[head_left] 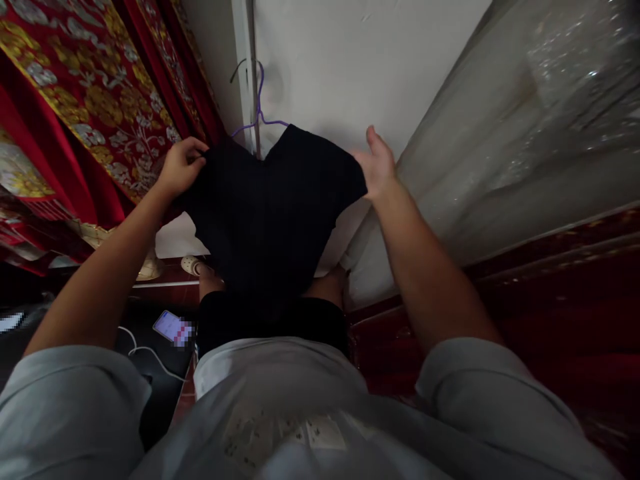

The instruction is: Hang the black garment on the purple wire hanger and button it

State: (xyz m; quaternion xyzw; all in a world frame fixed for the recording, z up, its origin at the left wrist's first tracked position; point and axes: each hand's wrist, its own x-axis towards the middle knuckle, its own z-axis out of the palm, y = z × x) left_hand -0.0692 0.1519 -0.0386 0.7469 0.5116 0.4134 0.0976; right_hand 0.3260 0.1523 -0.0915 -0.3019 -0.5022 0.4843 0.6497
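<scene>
A black short-sleeved top (273, 213) hangs in front of me on a purple clothes hanger (260, 100), whose hook meets a thin metal pole (253, 73). My left hand (183, 167) pinches the left sleeve edge between thumb and fingers. On the other side my right hand (377, 163) is at the right sleeve, with its thumb stretched up and away from the cloth. The fingers of that hand are partly hidden behind the sleeve. Between both hands the top is spread wide, its lower part hanging down toward my legs.
Red cloth with gold and silver embroidery (100, 100) hangs at the left. Clear plastic sheeting (480, 140) covers a pale surface on the right. At lower left, a lit phone (173, 327) and a white cable (150, 350) lie on a black surface. A white wall (360, 60) stands ahead.
</scene>
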